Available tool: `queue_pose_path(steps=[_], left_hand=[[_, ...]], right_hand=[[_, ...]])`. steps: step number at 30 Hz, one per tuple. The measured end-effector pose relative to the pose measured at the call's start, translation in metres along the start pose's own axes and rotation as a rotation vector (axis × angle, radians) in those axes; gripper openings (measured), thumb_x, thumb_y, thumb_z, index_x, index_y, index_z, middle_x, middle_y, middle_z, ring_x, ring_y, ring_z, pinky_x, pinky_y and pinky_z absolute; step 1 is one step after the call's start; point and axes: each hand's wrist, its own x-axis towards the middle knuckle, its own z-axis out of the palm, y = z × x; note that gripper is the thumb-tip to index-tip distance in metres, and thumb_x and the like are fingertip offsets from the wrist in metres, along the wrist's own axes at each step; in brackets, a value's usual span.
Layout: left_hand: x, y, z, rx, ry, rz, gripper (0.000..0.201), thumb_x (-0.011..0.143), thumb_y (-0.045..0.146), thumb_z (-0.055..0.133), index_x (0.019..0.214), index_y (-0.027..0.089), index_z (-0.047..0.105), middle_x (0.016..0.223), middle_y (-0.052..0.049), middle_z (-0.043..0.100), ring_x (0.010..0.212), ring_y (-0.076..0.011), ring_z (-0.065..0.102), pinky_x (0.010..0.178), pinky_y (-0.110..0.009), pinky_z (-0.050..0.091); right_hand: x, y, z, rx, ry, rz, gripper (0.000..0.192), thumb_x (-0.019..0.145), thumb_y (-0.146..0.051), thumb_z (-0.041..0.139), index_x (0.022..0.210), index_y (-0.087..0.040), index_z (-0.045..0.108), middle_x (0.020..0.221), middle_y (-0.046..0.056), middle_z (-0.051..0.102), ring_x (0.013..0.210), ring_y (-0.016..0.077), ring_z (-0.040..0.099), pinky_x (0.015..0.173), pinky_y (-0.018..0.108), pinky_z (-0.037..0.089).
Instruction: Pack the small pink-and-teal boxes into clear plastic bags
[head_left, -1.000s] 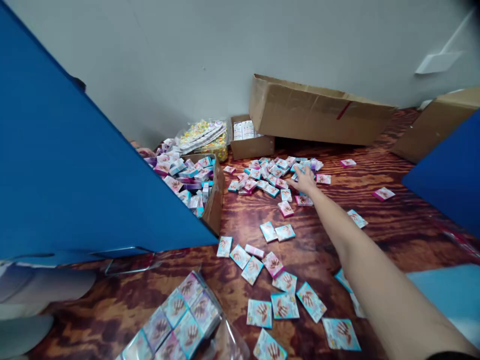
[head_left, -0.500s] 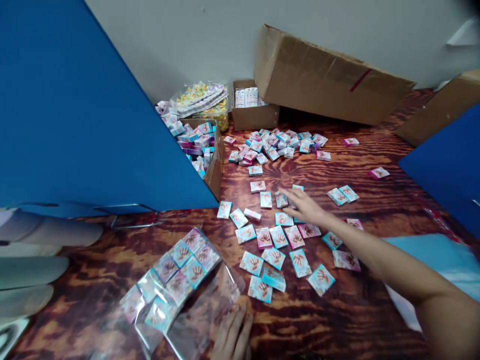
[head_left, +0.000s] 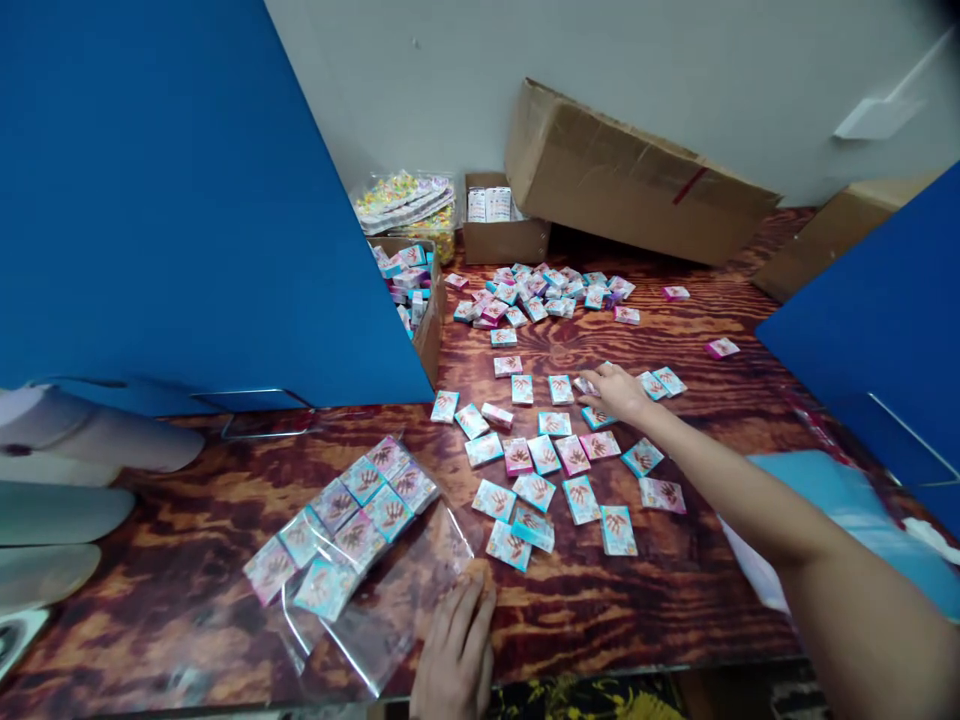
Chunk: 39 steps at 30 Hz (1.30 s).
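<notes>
Small flat boxes printed with a decorated hand, blue or pink at the edges, lie spread over the wooden table. My right hand (head_left: 616, 392) reaches among them, its fingers stretched out and the fingertips on one small box (head_left: 585, 385). A blue-edged box (head_left: 598, 417) is just below that hand. At the front, my left hand (head_left: 454, 645) lies on the table beside a clear plastic bag (head_left: 405, 610), fingers extended; something orange shows at its fingertips, and I cannot make out what. Several boxes (head_left: 358, 540) lie in rows in the bag, partly under its film.
A pile of boxes (head_left: 536, 295) lies farther back. Behind the blue panel (head_left: 187, 200) stands a carton (head_left: 431, 325) full of boxes. A small carton (head_left: 502, 240) and a large tilted carton (head_left: 630, 180) are by the wall. A blue-white packet (head_left: 840, 510) lies right.
My right hand has moved right, uncovering a blue-edged box. A box near the front has turned straighter. My left hand stays by the bag. The view has shifted slightly.
</notes>
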Motion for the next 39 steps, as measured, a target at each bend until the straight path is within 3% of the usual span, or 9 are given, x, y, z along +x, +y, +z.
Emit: queue_pose_path(steps=[5, 12, 16, 20, 25, 32, 39], left_hand=[[0.003, 0.007, -0.003, -0.03, 0.02, -0.043, 0.05, 0.084, 0.007, 0.046, 0.132, 0.019, 0.053, 0.129, -0.006, 0.059, 0.121, -0.0218, 0.051, 0.1, -0.034, 0.044], [0.003, 0.006, -0.004, -0.029, 0.014, -0.026, 0.055, 0.084, 0.008, 0.045, 0.138, 0.019, 0.047, 0.132, -0.008, 0.057, 0.123, -0.0232, 0.049, 0.101, -0.035, 0.042], [0.003, 0.007, -0.004, -0.018, 0.012, -0.033, 0.057, 0.084, 0.008, 0.045, 0.141, 0.018, 0.044, 0.132, -0.008, 0.056, 0.123, -0.023, 0.049, 0.103, -0.035, 0.04], [0.005, 0.008, -0.005, -0.021, 0.025, -0.031, 0.059, 0.084, 0.007, 0.044, 0.141, 0.019, 0.042, 0.131, -0.007, 0.057, 0.123, -0.0229, 0.049, 0.102, -0.035, 0.04], [0.006, 0.008, -0.006, -0.015, 0.009, -0.03, 0.057, 0.084, 0.007, 0.044, 0.14, 0.019, 0.044, 0.133, -0.008, 0.056, 0.123, -0.0225, 0.049, 0.102, -0.035, 0.041], [0.004, 0.009, -0.005, 0.003, -0.029, -0.028, 0.059, 0.084, 0.008, 0.045, 0.142, 0.019, 0.041, 0.134, -0.009, 0.055, 0.125, -0.0232, 0.048, 0.102, -0.037, 0.043], [0.006, 0.012, -0.005, -0.052, -0.019, -0.055, 0.062, 0.085, 0.006, 0.044, 0.144, 0.02, 0.036, 0.134, -0.009, 0.055, 0.124, -0.0241, 0.049, 0.102, -0.039, 0.044]], right_hand=[[0.014, -0.006, -0.009, 0.009, -0.021, 0.079, 0.043, 0.09, -0.038, 0.049, 0.129, -0.021, 0.051, 0.113, 0.014, 0.061, 0.098, 0.0263, 0.06, 0.08, 0.035, 0.045], [0.016, -0.01, -0.005, 0.026, -0.05, 0.056, 0.046, 0.085, -0.038, 0.056, 0.13, -0.026, 0.054, 0.116, 0.012, 0.062, 0.107, 0.0262, 0.058, 0.087, 0.034, 0.042], [0.017, -0.017, -0.007, 0.045, -0.024, 0.134, 0.043, 0.091, -0.039, 0.045, 0.131, -0.024, 0.053, 0.111, 0.013, 0.064, 0.102, 0.0269, 0.061, 0.083, 0.035, 0.044], [0.027, -0.041, -0.011, 0.082, 0.014, 0.175, 0.049, 0.097, -0.049, 0.027, 0.135, -0.026, 0.046, 0.117, 0.012, 0.061, 0.105, 0.0247, 0.06, 0.083, 0.034, 0.045], [0.029, -0.07, -0.011, 0.065, -0.014, 0.167, 0.057, 0.087, -0.065, 0.042, 0.128, -0.026, 0.052, 0.124, 0.018, 0.053, 0.102, 0.0309, 0.061, 0.079, 0.041, 0.047], [0.025, -0.048, -0.011, 0.043, -0.065, 0.04, 0.042, 0.089, -0.041, 0.048, 0.127, -0.021, 0.051, 0.11, 0.015, 0.063, 0.101, 0.0278, 0.062, 0.082, 0.036, 0.046], [0.009, -0.028, -0.024, 0.113, -0.048, -0.201, 0.055, 0.085, -0.027, 0.056, 0.138, -0.022, 0.041, 0.125, 0.012, 0.055, 0.11, 0.0237, 0.056, 0.09, 0.03, 0.041]])
